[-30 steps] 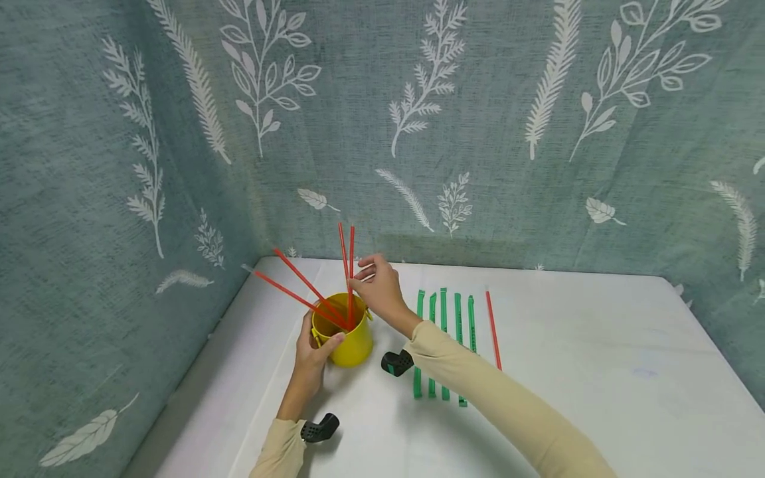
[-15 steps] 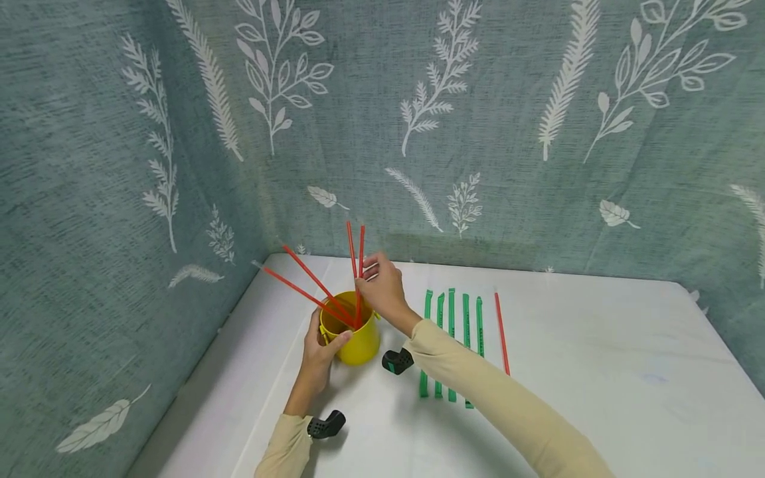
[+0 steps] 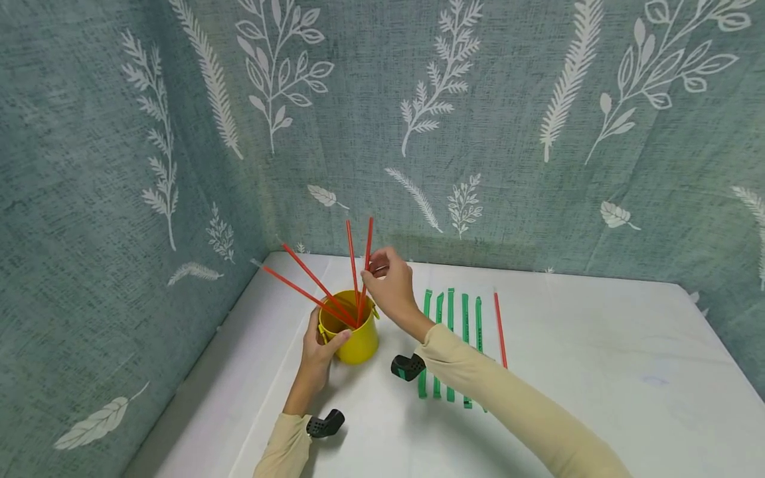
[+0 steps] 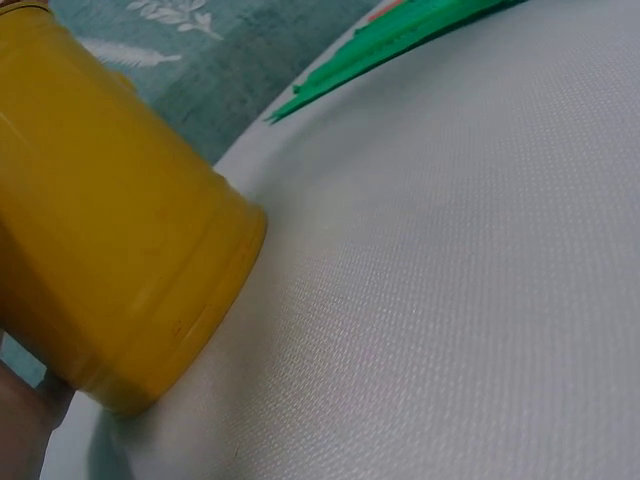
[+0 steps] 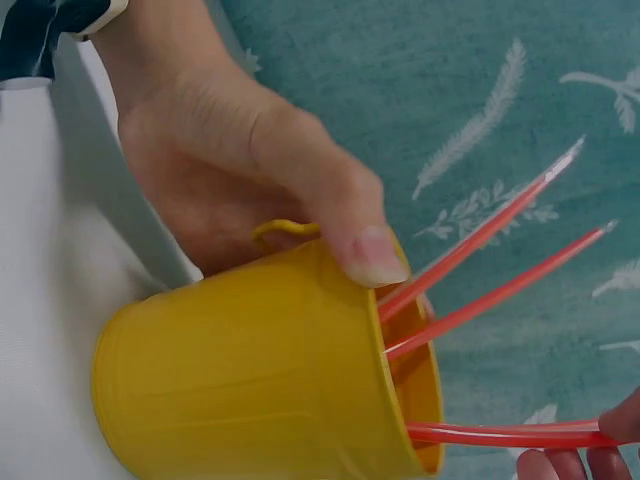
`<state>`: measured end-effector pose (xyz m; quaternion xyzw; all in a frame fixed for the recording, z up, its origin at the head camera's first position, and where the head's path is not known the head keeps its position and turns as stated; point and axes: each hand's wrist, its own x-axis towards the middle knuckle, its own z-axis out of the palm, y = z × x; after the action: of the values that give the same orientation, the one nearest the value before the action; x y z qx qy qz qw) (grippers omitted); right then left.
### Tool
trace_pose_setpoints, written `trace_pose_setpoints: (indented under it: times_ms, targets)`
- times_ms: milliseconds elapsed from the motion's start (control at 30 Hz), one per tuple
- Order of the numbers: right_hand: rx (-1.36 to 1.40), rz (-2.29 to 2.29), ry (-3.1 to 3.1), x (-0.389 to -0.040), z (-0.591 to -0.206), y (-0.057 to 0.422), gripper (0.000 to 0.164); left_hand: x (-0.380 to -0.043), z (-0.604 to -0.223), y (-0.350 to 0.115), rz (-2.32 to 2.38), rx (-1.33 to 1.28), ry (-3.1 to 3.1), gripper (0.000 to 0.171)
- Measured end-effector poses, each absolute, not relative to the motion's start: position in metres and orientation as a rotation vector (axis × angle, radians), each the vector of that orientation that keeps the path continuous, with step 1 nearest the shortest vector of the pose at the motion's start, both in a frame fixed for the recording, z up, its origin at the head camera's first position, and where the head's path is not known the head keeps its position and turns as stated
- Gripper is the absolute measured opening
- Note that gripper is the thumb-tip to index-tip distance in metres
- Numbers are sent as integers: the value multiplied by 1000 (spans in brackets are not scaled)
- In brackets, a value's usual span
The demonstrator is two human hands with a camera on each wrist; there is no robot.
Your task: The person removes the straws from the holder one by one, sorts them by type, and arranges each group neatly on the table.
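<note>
My left hand grips the side of a small yellow bucket, its thumb over the rim. In the right wrist view this thumb presses near the bucket's mouth. Several red straws, some with clear wrapper ends, lean out of the bucket; two slant left, such as this red straw, and another straw stands nearly upright. Between thumb and fingers my right hand pinches the rightmost red straw, whose lower end is inside the bucket. The left wrist view shows the bucket's base on the white table.
Right of the bucket, several thin green wrapped sticks lie in a row on the white table, partly under the right sleeve. One more red straw lies beside them. A patterned green cloth hangs behind and at the left.
My right hand has moved slightly up and to the right, tilting the pinched straw's top rightward. The left hand keeps its grip on the bucket. The head view has shifted a little.
</note>
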<state>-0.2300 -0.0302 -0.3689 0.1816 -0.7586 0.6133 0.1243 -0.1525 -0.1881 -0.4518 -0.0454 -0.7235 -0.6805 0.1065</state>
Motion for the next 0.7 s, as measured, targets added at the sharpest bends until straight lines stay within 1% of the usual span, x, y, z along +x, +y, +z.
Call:
trace_pose_setpoints:
  times_ms: [333, 500, 600, 700]
  targets:
    - [567, 1861, -2094, -224, -359, -21, 20, -149, -447, -186, -1986, -125, -2159, 72]
    - [585, 1910, -2041, -222, -353, -18, 22, -149, -447, -187, -1991, -141, -2146, 70]
    - [593, 1946, -2016, -218, -345, -14, 23, -150, -447, -187, -1993, -143, -2143, 70]
    - [600, 1974, -2006, -207, -327, -9, 23, -149, -448, -187, -1992, -140, -2143, 71]
